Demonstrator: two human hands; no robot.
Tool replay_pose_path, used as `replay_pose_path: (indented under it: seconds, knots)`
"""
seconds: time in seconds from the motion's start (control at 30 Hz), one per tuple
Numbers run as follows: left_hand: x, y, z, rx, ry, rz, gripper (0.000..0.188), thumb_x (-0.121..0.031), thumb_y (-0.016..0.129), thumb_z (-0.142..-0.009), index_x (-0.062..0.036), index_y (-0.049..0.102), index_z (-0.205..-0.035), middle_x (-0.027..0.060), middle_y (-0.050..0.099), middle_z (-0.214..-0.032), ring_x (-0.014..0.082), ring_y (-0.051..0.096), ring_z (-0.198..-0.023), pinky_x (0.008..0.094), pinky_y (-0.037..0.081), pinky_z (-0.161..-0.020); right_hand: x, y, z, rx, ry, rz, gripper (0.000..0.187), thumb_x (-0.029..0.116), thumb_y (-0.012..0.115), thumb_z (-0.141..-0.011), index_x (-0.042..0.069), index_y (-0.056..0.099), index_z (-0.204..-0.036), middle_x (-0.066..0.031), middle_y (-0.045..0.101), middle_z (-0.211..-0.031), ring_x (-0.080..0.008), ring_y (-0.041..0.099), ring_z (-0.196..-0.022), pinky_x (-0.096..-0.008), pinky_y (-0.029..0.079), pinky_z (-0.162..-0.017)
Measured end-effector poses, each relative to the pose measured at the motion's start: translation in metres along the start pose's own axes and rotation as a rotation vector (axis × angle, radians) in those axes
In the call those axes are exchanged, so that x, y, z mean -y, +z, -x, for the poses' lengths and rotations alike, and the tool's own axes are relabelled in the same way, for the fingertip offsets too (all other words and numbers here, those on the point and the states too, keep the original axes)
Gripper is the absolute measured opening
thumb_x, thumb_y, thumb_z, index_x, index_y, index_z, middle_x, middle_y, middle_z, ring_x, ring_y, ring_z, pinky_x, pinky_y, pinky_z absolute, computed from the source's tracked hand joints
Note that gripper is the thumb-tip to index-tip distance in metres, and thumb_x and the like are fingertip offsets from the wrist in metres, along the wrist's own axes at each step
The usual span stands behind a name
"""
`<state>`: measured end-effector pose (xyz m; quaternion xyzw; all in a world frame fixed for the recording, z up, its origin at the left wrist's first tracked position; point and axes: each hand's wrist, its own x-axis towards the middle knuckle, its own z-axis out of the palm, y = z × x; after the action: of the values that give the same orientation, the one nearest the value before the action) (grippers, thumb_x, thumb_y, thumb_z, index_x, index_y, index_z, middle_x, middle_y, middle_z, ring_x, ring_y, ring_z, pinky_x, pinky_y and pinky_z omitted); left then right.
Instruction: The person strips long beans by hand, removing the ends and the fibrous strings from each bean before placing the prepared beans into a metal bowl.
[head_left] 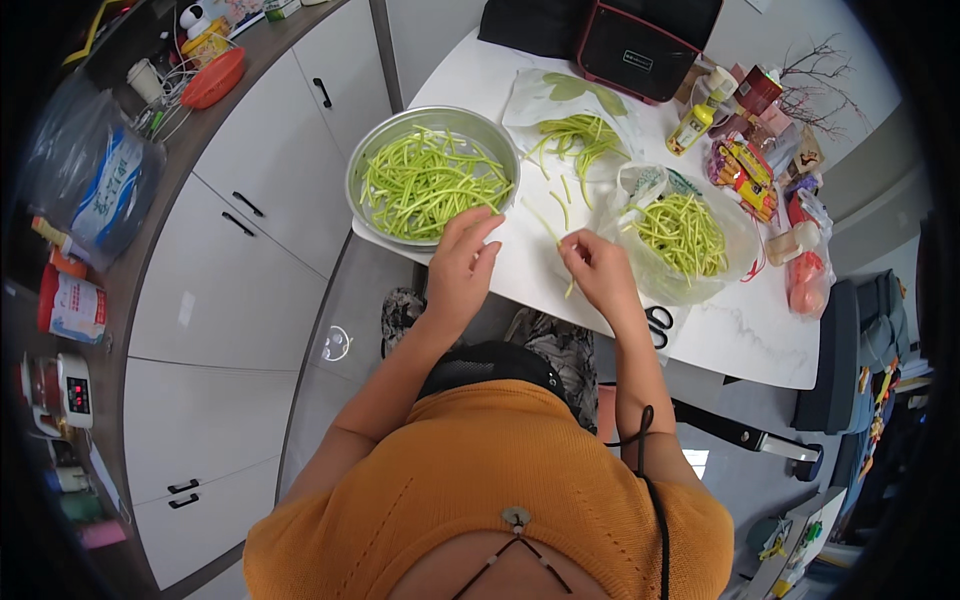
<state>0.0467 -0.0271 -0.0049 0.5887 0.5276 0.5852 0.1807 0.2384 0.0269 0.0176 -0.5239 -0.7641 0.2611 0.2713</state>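
My left hand [463, 258] hovers at the near rim of a round metal basin [368, 160] filled with green bean stalks [430, 180]; its fingers are loosely spread with nothing clearly in them. My right hand [597, 268] pinches a thin green stalk [565, 262] over the white table [740, 330]. Just right of that hand a clear plastic bag [735, 240] holds a heap of green stalks [682, 232]. More stalks [580, 135] lie on a second plastic bag farther back, with a few loose pieces [562, 200] between.
Black scissors [658, 325] lie at the table's near edge. Bottles and snack packets [745, 165] crowd the right end, a dark bag [640, 40] sits at the far end. White cabinets [240, 260] with a cluttered counter run along the left.
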Motion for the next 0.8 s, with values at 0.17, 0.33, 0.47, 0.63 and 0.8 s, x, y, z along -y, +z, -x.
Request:
replay_pose_path:
  seconds: [0.17, 0.33, 0.47, 0.63, 0.8]
  knots:
    - [0.0, 0.009, 0.006, 0.166, 0.194, -0.106, 0.031, 0.004, 0.062, -0.076, -0.0073, 0.065, -0.105, 0.0101, 0.055, -0.111, 0.0174, 0.061, -0.075, 0.0262, 0.048, -0.067, -0.015, 0.002, 0.035, 0.255, 0.112, -0.459, 0.017, 0.014, 0.061, -0.085, -0.001, 0.065, -0.091, 0.0003, 0.059, -0.066, -0.0045, 0.05, -0.06, -0.0212, 0.042, -0.054]
    - [-0.006, 0.017, 0.01, 0.139, 0.241, -0.13, 0.023, 0.001, 0.066, -0.075, -0.0072, 0.067, -0.096, 0.0081, 0.057, -0.101, 0.0171, 0.06, -0.072, 0.0264, 0.047, -0.064, -0.015, -0.009, 0.042, 0.304, 0.104, -0.699, 0.018, 0.013, 0.059, -0.087, -0.001, 0.065, -0.097, 0.0021, 0.06, -0.073, -0.0042, 0.051, -0.064, -0.0187, 0.042, -0.058]
    - [-0.017, 0.021, 0.009, 0.13, 0.263, -0.121, 0.018, -0.001, 0.068, -0.074, -0.0058, 0.067, -0.091, 0.0068, 0.055, -0.09, 0.0167, 0.057, -0.069, 0.0269, 0.046, -0.06, -0.012, -0.024, 0.052, 0.307, 0.209, -0.819, 0.019, 0.015, 0.058, -0.088, 0.002, 0.064, -0.101, 0.0035, 0.059, -0.073, -0.0018, 0.043, -0.056, -0.0172, 0.034, -0.05]
    - [-0.02, 0.024, 0.007, 0.056, 0.306, -0.161, 0.015, -0.001, 0.068, -0.073, -0.0046, 0.066, -0.087, 0.0057, 0.053, -0.084, 0.0158, 0.054, -0.067, 0.0265, 0.043, -0.057, -0.014, -0.03, 0.063, 0.3, 0.256, -0.858, 0.019, 0.018, 0.058, -0.088, 0.004, 0.065, -0.099, 0.0046, 0.058, -0.072, 0.0001, 0.036, -0.051, -0.0163, 0.027, -0.045]
    - [-0.024, 0.022, 0.005, 0.019, 0.325, -0.158, 0.013, 0.0, 0.068, -0.073, -0.0041, 0.066, -0.085, 0.0051, 0.052, -0.082, 0.015, 0.05, -0.064, 0.0257, 0.04, -0.054, -0.025, -0.032, 0.068, 0.307, 0.255, -0.822, 0.019, 0.018, 0.061, -0.086, 0.004, 0.063, -0.098, 0.0033, 0.06, -0.075, -0.0003, 0.042, -0.054, -0.0154, 0.031, -0.048]
